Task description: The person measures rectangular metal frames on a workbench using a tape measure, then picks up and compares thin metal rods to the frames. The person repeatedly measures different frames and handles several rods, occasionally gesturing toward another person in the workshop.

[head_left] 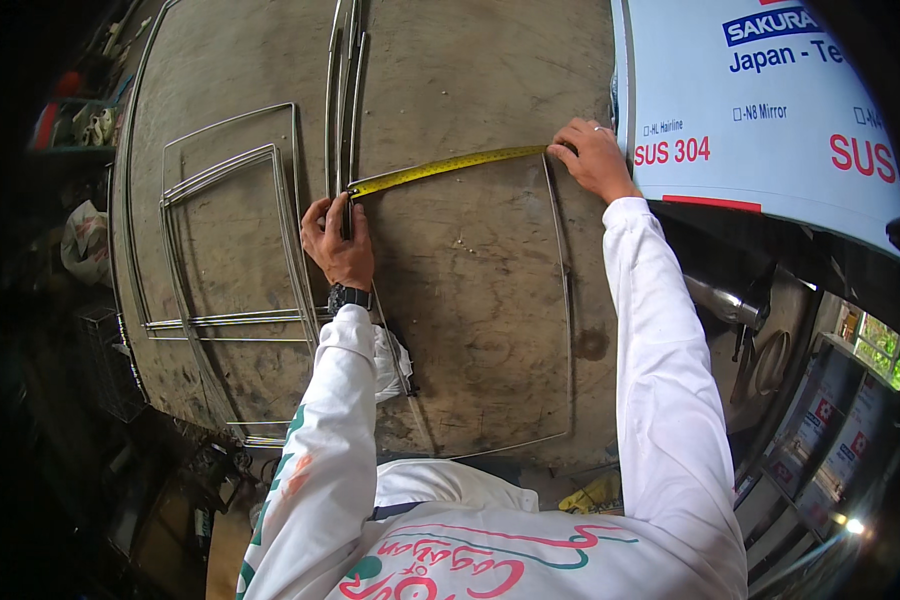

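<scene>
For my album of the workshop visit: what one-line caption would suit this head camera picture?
Left hand and right hand stretch a yellow tape measure across a thin metal rod frame on a worn workbench.

I take the big table (470,290) as my mark. A tape measure (445,166) lies on it, stretched from left to right across the far part. My left hand (338,240) presses down its left end, and my right hand (595,155) holds its right end near the table's right edge. A large wire frame (567,300) lies on the table under the tape. Smaller wire frames (230,240) lie on the table's left part. Long rods (345,90) lie on the far middle. A big sheet (760,100) sits right of the table.
</scene>
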Tool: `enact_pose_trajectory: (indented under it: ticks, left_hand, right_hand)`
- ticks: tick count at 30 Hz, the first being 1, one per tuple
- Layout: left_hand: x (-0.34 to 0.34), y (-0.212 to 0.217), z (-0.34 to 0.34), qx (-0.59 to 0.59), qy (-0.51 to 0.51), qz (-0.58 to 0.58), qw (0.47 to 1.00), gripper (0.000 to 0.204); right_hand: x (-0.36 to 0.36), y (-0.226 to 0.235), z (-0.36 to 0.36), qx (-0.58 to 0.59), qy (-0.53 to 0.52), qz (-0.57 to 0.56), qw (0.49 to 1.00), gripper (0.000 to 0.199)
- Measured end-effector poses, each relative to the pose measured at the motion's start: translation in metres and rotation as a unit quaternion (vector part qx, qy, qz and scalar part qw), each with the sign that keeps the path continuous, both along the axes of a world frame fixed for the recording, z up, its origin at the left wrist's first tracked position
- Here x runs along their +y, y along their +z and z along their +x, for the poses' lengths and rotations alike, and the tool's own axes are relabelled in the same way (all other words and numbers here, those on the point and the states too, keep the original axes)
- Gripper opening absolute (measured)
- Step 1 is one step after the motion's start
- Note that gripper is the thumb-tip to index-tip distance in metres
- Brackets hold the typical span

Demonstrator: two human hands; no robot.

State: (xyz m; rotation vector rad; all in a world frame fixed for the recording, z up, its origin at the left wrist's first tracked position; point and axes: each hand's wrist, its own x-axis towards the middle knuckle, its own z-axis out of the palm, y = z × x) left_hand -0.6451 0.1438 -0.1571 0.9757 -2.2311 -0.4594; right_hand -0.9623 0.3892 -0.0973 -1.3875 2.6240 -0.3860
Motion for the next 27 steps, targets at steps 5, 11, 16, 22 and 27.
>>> enact_pose_trajectory:
  ticks: [5,11,16,22,27]
  left_hand:
    - [0.000,0.001,-0.002,-0.007,-0.004,-0.001,1.000,0.031]
    - [0.001,0.001,-0.002,-0.017,0.004,0.000,1.000,0.031]
    - [0.003,0.003,-0.004,-0.030,0.010,-0.011,0.999,0.030]
    - [0.003,0.002,-0.002,-0.011,0.011,0.003,1.000,0.029]
    - [0.003,0.002,-0.002,0.012,0.010,0.002,1.000,0.029]
  right_hand:
    - [-0.003,-0.005,-0.012,-0.037,-0.003,0.014,0.999,0.026]
    - [-0.010,0.004,-0.013,-0.074,-0.027,0.053,0.995,0.029]
    - [-0.010,0.005,-0.019,-0.108,-0.043,0.071,0.991,0.030]
    - [0.007,0.008,-0.006,-0.091,-0.060,0.036,0.993,0.027]
    - [0.038,-0.002,0.049,0.084,-0.064,-0.001,0.994,0.059]
